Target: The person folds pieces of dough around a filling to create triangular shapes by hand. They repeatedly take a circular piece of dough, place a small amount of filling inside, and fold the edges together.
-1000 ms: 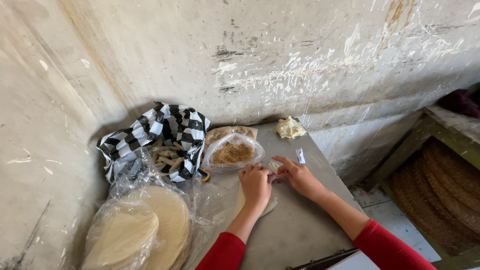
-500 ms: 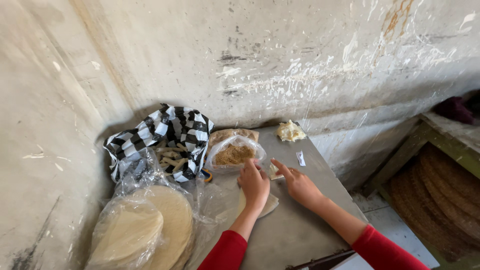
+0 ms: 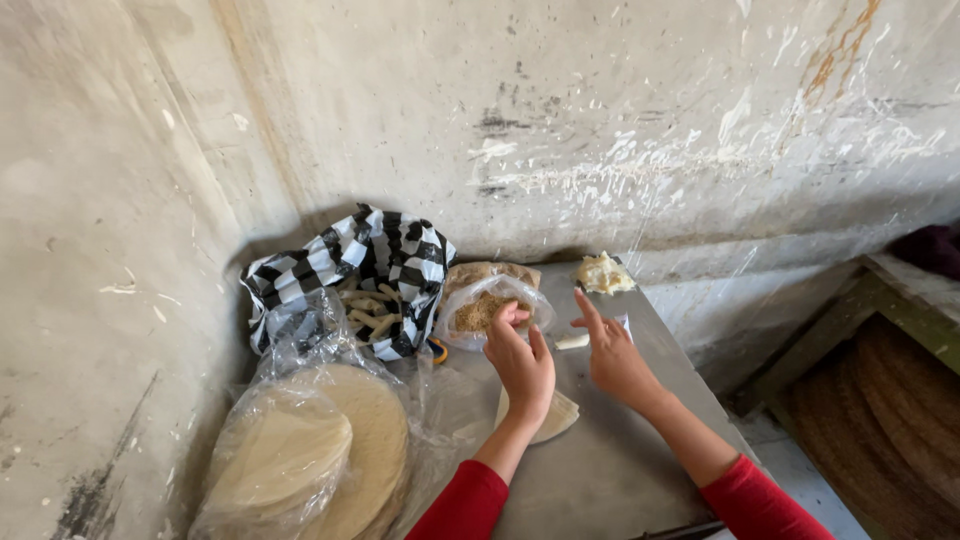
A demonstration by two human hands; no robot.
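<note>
Tortilla [image 3: 556, 418] folded on table [image 3: 640, 470], mostly hidden under my left hand [image 3: 522, 366], loose, grasping nothing. Right hand [image 3: 612, 358] beside it, fingers spread. Two tortilla stacks [image 3: 330, 460] bagged left; one crumb bag [image 3: 487, 310] behind.

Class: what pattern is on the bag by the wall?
Black-and-white checks on the bag, head view.

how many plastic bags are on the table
3: a clear bag of flat rounds front left, a black-and-white bag behind it, a clear bag of crumbs by the left hand. Others may be hidden.
</note>
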